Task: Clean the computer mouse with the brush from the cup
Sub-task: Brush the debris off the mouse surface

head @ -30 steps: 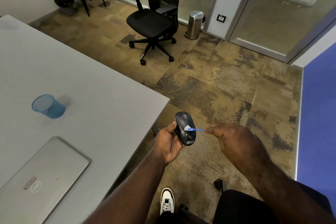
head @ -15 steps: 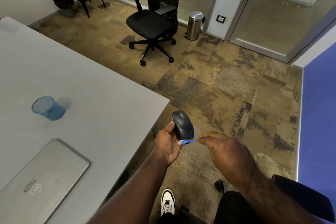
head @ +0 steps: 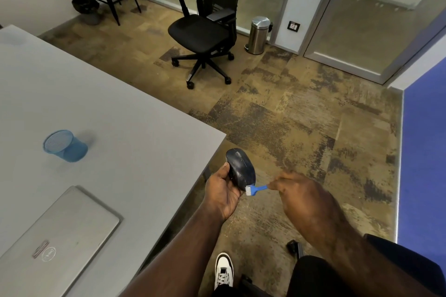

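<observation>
- Starting at the left, the closed laptop [head: 56, 236] lies flat on the grey table [head: 125, 128], and the blue mesh cup [head: 64, 145] stands upright beyond it, well apart from both hands and with nothing showing in it.
- Past the table's corner, the left hand [head: 223, 191] holds the computer mouse [head: 240, 169] out over the carpet, palm cupped under it and thumb up along its near side, so its fingers are wrapped round the body.
- A second ago the bristles sat high on the mouse's top, by the button area; half a second ago they were down at its lower end, and now they are pressed against the lower rear edge, just beside the left palm. The mouse has also tipped a little more upright.
- That reads as a sweep along the top shell finished, with the cleaning now working round the rim; the underside looks yet to be done.
- The small blue brush [head: 256, 188] runs rightward from the mouse, its handle pinched between the fingertips of the right hand [head: 298, 194].
- Further right is only carpet and a blue wall panel.
</observation>
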A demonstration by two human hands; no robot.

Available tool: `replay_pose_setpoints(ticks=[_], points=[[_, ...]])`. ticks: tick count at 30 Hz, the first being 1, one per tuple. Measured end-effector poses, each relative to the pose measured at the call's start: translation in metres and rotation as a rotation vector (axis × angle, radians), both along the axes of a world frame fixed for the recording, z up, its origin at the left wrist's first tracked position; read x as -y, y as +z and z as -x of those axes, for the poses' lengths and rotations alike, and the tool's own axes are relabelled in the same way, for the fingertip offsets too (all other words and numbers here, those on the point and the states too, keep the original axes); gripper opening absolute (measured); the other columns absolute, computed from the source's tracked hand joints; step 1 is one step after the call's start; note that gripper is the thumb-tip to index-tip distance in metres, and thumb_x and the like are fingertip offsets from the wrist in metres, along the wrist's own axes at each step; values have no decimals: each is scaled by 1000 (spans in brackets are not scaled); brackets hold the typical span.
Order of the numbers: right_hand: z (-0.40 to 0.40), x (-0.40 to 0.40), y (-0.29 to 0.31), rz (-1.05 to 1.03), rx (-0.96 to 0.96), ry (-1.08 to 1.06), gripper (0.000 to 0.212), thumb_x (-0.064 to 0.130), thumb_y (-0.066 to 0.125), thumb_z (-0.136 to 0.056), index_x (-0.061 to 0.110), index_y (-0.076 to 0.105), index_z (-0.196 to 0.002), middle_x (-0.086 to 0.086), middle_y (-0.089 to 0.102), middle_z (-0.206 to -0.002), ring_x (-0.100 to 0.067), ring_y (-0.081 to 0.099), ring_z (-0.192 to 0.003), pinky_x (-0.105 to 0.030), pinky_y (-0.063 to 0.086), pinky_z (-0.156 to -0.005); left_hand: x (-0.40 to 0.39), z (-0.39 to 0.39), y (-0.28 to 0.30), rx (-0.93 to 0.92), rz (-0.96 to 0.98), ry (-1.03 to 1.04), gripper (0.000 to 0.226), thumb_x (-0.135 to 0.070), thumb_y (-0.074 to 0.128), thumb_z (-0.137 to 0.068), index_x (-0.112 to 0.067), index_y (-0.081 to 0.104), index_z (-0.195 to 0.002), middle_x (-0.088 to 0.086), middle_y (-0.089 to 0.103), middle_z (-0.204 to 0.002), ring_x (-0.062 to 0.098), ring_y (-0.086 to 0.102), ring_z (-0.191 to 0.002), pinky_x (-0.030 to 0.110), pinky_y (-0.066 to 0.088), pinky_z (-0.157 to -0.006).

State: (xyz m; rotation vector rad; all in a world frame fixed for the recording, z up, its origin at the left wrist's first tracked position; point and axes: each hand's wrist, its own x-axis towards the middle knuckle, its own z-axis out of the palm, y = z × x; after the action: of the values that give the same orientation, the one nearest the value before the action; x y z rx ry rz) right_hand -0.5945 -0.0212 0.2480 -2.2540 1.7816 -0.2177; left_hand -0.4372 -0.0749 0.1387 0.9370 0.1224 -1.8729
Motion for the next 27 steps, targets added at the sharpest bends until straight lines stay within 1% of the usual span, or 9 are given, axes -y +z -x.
replay_pose_setpoints(ticks=[3,6,9,14,16,18,21,23,27], points=[[2,-1,7,64,36,-48,30,-5,75,-73,15,76,-96,2,72,-94,-12,68,-77,-14,46,-66,3,-4,1,-6,-11,19,35,-20,36,-103,-1,60,-120,18,67,-117,30,64,-107,48,51,-90],[-10,4,13,166,97,-25,30,-6,76,-73,11,76,-98,-1,73,-97,-14,69,-81,-17,50,-70,2,-1,2,-1,-6,-17,40,-20,34,-103,1,53,-131,22,58,-133,34,54,-125,51,42,-104],[-14,6,12,131,80,-41,33,-8,73,-74,11,76,-101,-2,72,-100,-15,68,-82,-21,53,-67,1,2,1,-4,-2,-43,42,-22,33,-103,1,51,-134,22,56,-136,35,51,-129,53,37,-110],[-2,7,8,-109,-23,-44,38,1,58,-86,22,69,-116,6,65,-112,-7,61,-89,-15,45,-76,3,-7,-2,-31,-6,13,34,-21,37,-102,-4,63,-114,16,70,-113,28,68,-103,49,51,-94],[-1,6,13,-78,-6,-64,34,2,62,-86,21,72,-112,7,67,-104,-6,61,-80,-11,43,-67,4,-9,-4,-32,-7,13,34,-22,37,-102,-5,66,-107,14,75,-102,26,72,-91,48,56,-86],[-4,5,16,35,75,-77,28,0,69,-81,16,75,-103,5,70,-96,-7,64,-73,-7,43,-64,4,-8,-4,-47,-3,7,35,-22,37,-102,-3,66,-107,16,74,-105,28,71,-97,49,53,-91],[-12,5,15,113,119,-50,31,-7,73,-74,10,76,-100,-1,72,-99,-15,69,-80,-22,57,-70,4,-3,-3,-63,3,-15,36,-22,35,-103,-2,62,-115,19,65,-122,32,60,-116,52,41,-106],[-13,5,11,106,70,-44,34,-10,75,-70,11,77,-97,-3,73,-97,-17,69,-79,-27,59,-67,3,-2,-2,-68,12,-16,37,-22,34,-103,-2,61,-119,19,62,-126,32,60,-115,51,43,-104],[-1,2,4,-41,-18,-69,34,3,60,-88,22,71,-113,8,67,-112,-4,59,-86,-13,45,-75,3,-6,-3,-78,2,9,35,-21,35,-103,-4,63,-114,18,64,-122,30,63,-109,51,45,-100]])
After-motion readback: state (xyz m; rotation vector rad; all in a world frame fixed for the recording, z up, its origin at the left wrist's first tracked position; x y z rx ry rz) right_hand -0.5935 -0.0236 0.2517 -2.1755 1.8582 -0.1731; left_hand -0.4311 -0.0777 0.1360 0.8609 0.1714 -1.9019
